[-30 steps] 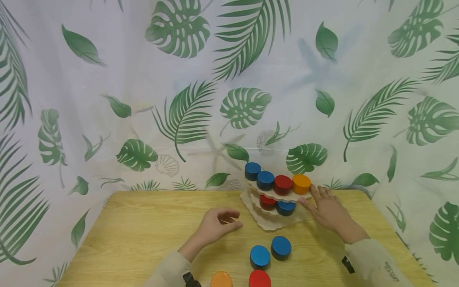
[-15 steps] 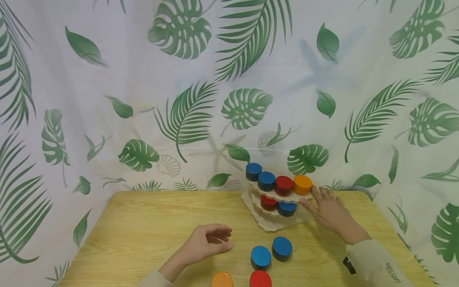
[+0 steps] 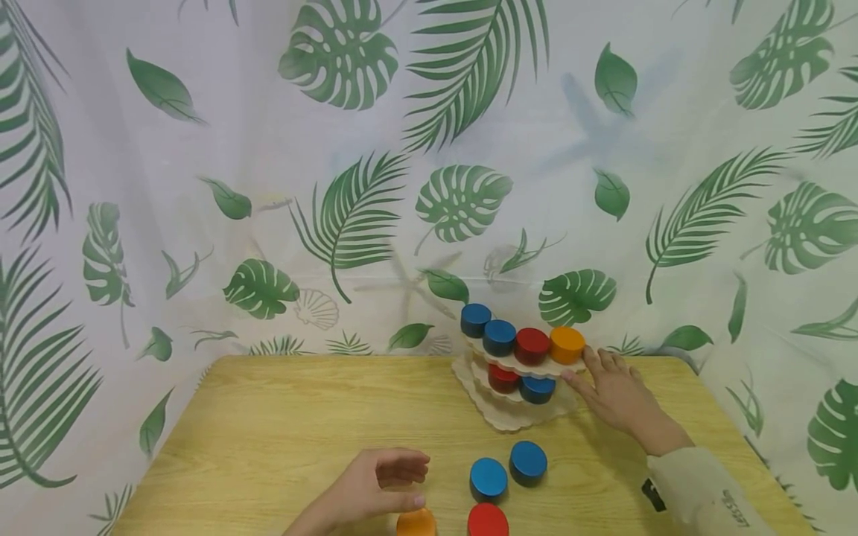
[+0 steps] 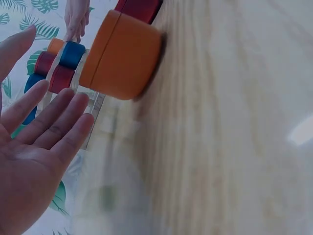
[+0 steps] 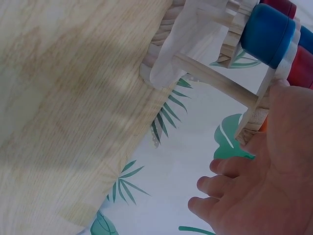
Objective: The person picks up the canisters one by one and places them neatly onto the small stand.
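Observation:
A tiered wooden stand [image 3: 507, 420] with scalloped edges stands at the table's back right. Its top tier bears two blue round pieces [image 3: 499, 339], a red one [image 3: 532, 347] and an orange one [image 3: 567, 345]; a red and a blue piece show on the tier below. My right hand [image 3: 620, 398] holds the right end of the top tier between thumb and index finger, the other fingers loose. At the front, my left hand [image 3: 372, 487] has its fingers apart, beside a loose orange round piece [image 4: 122, 56], its palm bare in the left wrist view.
Two blue round pieces [image 3: 528, 463] and a red one [image 3: 488, 519] rest on the wooden table [image 3: 281, 424], in front of the stand. A leaf-printed cloth [image 3: 375, 313] hangs behind the table.
My left hand has drawn back from near the stand towards the table's front, down to the loose orange piece. My right hand has kept its place on the top tier.

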Demonstrator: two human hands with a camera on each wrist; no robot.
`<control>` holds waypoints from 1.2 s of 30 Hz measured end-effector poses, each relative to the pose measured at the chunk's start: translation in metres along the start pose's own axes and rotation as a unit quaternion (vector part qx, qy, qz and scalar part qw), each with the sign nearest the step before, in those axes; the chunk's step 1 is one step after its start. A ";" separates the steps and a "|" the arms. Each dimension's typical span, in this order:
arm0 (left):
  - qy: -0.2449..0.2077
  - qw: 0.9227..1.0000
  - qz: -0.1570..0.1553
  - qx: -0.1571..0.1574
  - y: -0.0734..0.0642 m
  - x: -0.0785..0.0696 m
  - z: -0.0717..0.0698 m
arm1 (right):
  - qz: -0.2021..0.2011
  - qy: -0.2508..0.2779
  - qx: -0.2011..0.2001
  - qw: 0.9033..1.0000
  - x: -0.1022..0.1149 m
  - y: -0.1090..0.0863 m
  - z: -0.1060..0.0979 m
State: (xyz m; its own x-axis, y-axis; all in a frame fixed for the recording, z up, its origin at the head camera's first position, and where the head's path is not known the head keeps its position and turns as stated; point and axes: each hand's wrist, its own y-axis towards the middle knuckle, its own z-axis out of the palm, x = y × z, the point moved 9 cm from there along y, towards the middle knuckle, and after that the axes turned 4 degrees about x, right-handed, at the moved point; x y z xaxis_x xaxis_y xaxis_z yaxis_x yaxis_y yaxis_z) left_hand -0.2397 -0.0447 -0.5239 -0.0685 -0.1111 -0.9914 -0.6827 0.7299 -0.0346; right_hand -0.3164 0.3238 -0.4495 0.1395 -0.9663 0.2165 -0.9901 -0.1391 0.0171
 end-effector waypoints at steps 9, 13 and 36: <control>-0.042 0.997 -0.053 0.040 -0.014 0.018 0.011 | -0.002 0.002 0.001 1.000 -0.002 0.001 0.001; -0.040 0.996 -0.056 0.062 -0.016 0.022 0.014 | -0.002 0.003 0.001 1.000 -0.001 0.001 0.000; 0.038 0.994 -0.052 0.084 -0.020 0.029 0.021 | 0.001 0.007 0.000 1.000 -0.002 0.000 0.002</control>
State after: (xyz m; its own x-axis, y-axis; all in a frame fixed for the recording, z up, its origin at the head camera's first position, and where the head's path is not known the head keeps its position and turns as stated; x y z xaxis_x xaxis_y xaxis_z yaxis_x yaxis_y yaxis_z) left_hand -0.2126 -0.0488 -0.5543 -0.0639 -0.2379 -0.9692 -0.5578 0.8138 -0.1630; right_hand -0.3170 0.3253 -0.4523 0.1363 -0.9634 0.2307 -0.9905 -0.1364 0.0158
